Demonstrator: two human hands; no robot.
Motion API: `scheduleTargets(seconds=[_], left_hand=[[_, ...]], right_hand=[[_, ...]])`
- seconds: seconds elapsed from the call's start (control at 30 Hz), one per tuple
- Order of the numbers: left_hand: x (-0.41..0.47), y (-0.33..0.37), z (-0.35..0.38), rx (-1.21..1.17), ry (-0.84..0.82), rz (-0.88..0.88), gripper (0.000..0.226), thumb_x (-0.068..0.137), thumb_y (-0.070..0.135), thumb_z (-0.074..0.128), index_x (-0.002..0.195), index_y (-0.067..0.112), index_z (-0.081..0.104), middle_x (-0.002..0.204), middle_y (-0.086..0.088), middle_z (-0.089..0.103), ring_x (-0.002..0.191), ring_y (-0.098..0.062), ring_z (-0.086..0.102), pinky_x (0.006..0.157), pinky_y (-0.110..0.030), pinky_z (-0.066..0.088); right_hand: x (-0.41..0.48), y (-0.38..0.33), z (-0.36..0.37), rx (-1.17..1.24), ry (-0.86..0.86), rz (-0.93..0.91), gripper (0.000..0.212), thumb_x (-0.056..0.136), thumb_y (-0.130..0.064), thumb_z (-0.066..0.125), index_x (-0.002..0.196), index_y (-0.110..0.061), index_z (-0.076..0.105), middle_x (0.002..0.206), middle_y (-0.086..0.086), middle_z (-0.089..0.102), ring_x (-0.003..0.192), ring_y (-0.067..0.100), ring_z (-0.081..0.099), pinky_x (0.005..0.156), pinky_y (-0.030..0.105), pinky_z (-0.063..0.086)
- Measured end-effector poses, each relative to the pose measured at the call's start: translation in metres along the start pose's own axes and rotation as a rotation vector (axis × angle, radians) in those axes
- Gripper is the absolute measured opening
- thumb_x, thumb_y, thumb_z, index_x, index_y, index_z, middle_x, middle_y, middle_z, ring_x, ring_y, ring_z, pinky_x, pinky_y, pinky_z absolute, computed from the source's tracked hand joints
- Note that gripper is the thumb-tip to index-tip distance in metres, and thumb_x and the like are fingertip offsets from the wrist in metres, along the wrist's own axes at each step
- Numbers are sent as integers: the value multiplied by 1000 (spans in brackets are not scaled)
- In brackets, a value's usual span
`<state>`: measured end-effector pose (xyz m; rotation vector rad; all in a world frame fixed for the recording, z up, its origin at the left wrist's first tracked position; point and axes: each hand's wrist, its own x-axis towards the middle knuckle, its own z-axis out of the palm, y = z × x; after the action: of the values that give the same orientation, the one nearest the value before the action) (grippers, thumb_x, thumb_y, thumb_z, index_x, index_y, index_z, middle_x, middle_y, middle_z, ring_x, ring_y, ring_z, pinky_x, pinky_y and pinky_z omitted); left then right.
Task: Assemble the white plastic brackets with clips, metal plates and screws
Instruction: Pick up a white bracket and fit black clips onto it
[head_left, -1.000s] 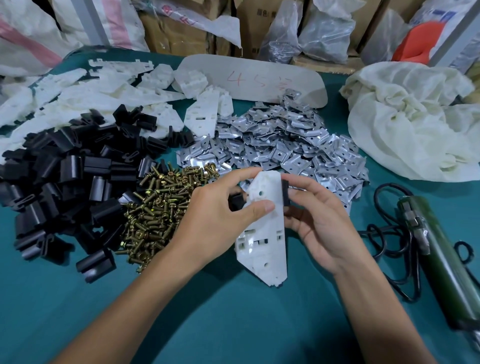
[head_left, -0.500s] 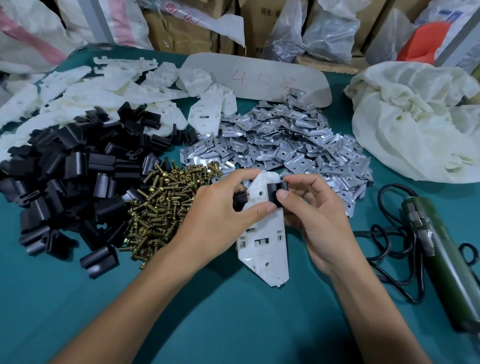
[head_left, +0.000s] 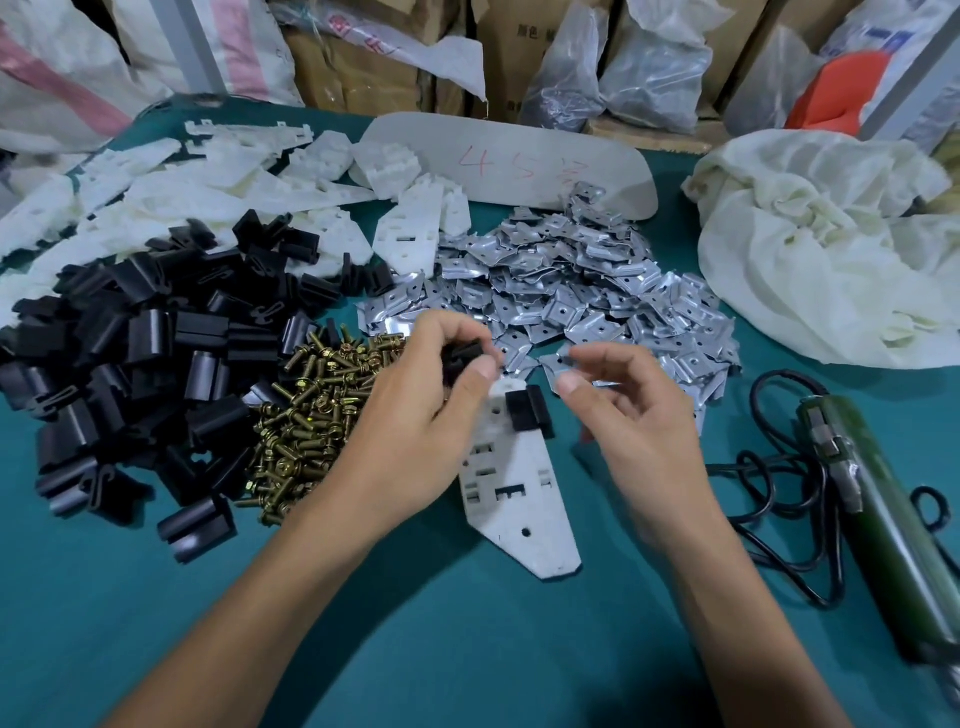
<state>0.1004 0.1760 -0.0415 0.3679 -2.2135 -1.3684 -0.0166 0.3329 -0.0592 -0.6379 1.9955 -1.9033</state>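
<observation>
Bracket: probably light, stiff plastic; grip its long edges.
Left hand: fingers pinching a black clip.
Right hand: fingers loosely curled, seemingly empty (blurred).

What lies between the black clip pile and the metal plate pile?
The heap of brass screws, nearer the person, and loose white brackets farther back, as the head view shows.

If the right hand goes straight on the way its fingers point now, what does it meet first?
Probably the near edge of the metal plates pile, just beyond the right hand; depth is unclear.
</observation>
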Motion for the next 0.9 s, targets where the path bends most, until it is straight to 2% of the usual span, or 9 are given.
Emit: scheduleTargets(seconds=[0.1,0.2,0.27,0.33,0.43,0.5,0.63,0.77,0.9], left_hand=[[-5,5,11,-39,-145,24,11,103,38,42,114,39,38,139,18,52,130,-1,49,107,-35,45],[-8,2,14,-17,-255,-1,23,101,52,36,121,43,29,157,20,31,145,4,27,118,-43,32],[-6,-3,9,107,-231,-8,44,97,58,43,135,45,25,159,21,21,149,1,14,122,-44,20],[-3,-6,4,387,-128,20,61,89,68,51,138,35,34,156,17,21,148,-9,7,118,-37,12],[-3,-8,4,741,-52,52,72,77,85,51,117,25,56,144,2,33,137,-19,15,109,-34,16],[-5,-10,8,840,-95,15,85,69,95,42,110,23,59,139,2,34,133,-21,17,104,-34,15],[-9,-9,12,846,-147,-46,91,64,99,35,109,24,57,132,5,32,129,-18,18,103,-36,21],[-16,-3,12,702,-26,55,63,81,75,50,120,25,52,128,6,39,122,-15,25,103,-35,31],[-41,-2,9,600,-170,99,65,82,80,44,126,33,48,131,15,36,121,-1,19,99,-30,28]], right_hand=[[-5,-6,7,282,-293,147,24,83,-38,80,104,-26,75,92,6,70,76,15,64,63,26,53],[-10,-8,12,372,-411,195,14,88,-31,77,101,-24,76,93,5,70,84,15,66,69,28,57],[-9,-10,12,431,-363,223,6,90,-27,76,94,-24,74,93,6,71,84,17,68,72,29,58],[-6,-11,10,497,-269,270,8,92,-27,69,95,-20,70,100,11,73,86,21,71,73,30,59],[0,-9,7,590,-154,336,15,98,-24,56,105,-10,58,110,19,73,88,28,75,71,31,61],[3,-8,4,615,-98,339,12,106,-19,48,105,-9,54,104,18,75,84,27,75,70,32,62],[6,-11,-8,618,-3,319,19,107,-20,49,94,-15,62,85,5,71,74,21,71,69,30,61],[-4,-5,-17,383,-12,278,18,101,-17,60,101,-23,77,88,0,63,71,13,65,69,26,58],[-23,1,-23,135,-21,270,32,91,-13,77,114,-25,58,75,-4,65,63,13,60,58,25,53]])
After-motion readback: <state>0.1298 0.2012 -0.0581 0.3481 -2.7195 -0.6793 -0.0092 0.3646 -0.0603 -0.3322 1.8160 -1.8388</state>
